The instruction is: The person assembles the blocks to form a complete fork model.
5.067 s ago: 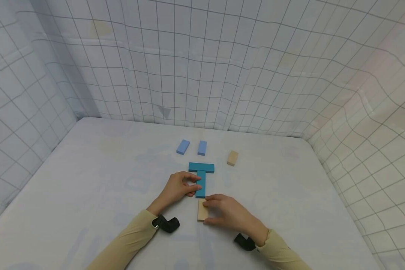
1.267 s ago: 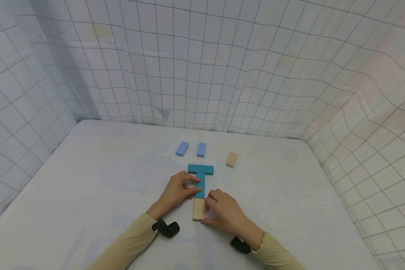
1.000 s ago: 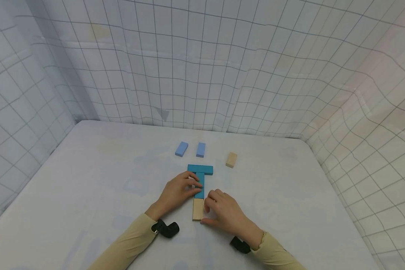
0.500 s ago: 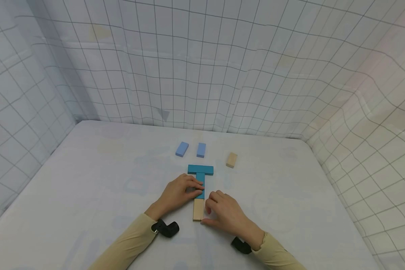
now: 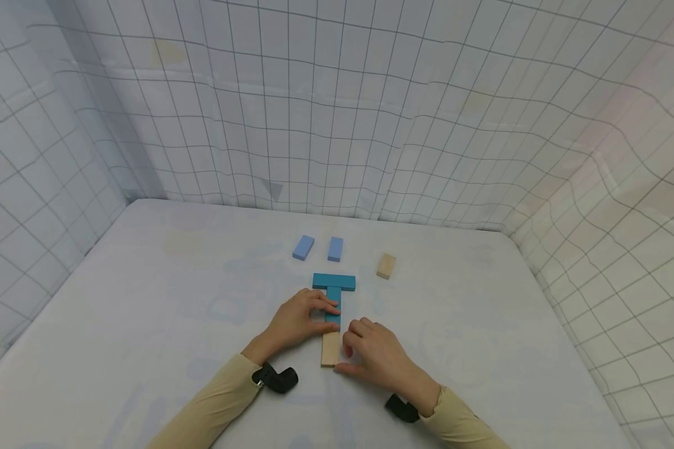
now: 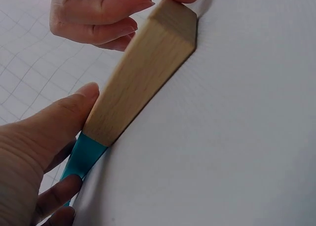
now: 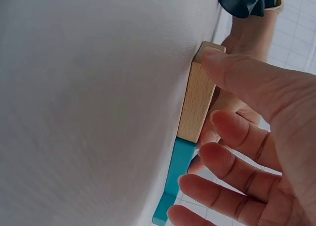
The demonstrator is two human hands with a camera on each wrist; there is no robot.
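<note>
Six blocks are lying on the white-covered bench (image 5: pixel 202 268), and three of them are forming one T-shaped row. A teal crossbar block (image 5: pixel 334 282) is heading that row, its length running roughly parallel to the bench's far edge. Below its middle, a teal stem block (image 5: pixel 334 293) is pointing toward the near edge, and a wooden block (image 5: pixel 330 354) is continuing the line, end to end with the stem.

Its left grip (image 5: pixel 294 319) is resting in a loose spread over the stem, fingers lying across the teal and thumb touching down about where teal and wood are meeting. The right grip (image 5: pixel 373 353) is standing moderately wide: its thumb is touching the wood's near end, while its fingers are curving along the right side, apart from the face.

What any adjustment is seemingly turning on is this: the wooden block's long axis is pointing from near edge to far edge, lying just left of the right grip, which is the nearer to its free end.

Toward the far edge, two light-blue blocks (image 5: pixel 303 247) are lying side by side, and a small wooden block (image 5: pixel 386 266) is sitting nearer the far-right corner.
</note>
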